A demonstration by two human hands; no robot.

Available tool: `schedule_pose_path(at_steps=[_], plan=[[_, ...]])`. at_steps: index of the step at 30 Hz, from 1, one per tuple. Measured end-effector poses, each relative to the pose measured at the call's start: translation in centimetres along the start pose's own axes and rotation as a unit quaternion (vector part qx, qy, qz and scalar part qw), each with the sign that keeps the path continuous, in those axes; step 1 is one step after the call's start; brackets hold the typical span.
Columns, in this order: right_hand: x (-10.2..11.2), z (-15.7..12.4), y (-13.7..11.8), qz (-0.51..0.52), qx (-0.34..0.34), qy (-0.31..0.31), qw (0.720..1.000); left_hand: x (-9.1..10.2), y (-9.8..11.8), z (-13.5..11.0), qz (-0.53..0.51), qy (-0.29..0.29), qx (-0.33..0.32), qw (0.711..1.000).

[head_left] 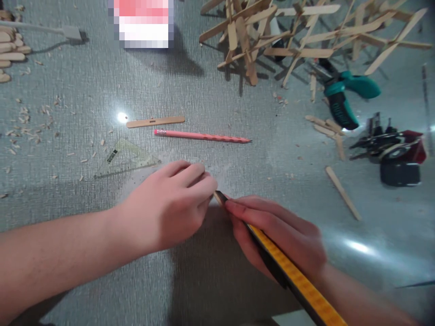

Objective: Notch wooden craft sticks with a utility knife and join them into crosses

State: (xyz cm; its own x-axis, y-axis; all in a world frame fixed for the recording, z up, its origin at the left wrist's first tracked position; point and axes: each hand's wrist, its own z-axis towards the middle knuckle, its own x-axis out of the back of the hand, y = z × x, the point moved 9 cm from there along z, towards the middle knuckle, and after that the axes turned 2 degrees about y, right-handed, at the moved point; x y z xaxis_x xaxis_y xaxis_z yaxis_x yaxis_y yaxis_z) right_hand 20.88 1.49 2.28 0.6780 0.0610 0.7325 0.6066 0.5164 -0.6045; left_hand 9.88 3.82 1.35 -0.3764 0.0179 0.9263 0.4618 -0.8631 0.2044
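My left hand (pixel 176 203) is closed with the knuckles up, its fingertips mostly hidden. By them shows the pale end of a craft stick (pixel 218 199), pinched there. My right hand (pixel 278 231) is wrapped round a long yellow-and-black utility knife (pixel 288 267). The knife slants from the lower right up to the stick, and its dark tip lies close to my left fingertips. Beyond my left hand lie a clear set square (pixel 132 156), a pink pencil (pixel 204 136) and a craft stick with a small slot (pixel 156 122).
Assembled craft-stick frames (pixel 251 40) stand at the back right near teal-handled pliers (pixel 343 93). Black binder clips (pixel 387 140) and a loose stick (pixel 343 193) lie at right. Wood chips (pixel 30 122), a stick pile (pixel 12 50) and a white cable plug (pixel 73 32) are at left.
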Motion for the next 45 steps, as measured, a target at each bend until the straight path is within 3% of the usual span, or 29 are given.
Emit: schedule_pose_path(at_steps=[13,29,45], plan=[[0.1,0.2,-0.5,-0.001,0.016,0.026,1.0,0.3,0.2,0.0,-0.003,0.007,0.006,1.0],[0.0,-0.1,-0.4,0.005,0.018,0.015,1.0,0.1,0.0,-0.1,-0.008,-0.004,0.012,1.0],[0.2,-0.9,0.6,0.03,-0.022,0.015,0.999,0.0,0.4,-0.2,0.02,-0.011,-0.005,1.0]])
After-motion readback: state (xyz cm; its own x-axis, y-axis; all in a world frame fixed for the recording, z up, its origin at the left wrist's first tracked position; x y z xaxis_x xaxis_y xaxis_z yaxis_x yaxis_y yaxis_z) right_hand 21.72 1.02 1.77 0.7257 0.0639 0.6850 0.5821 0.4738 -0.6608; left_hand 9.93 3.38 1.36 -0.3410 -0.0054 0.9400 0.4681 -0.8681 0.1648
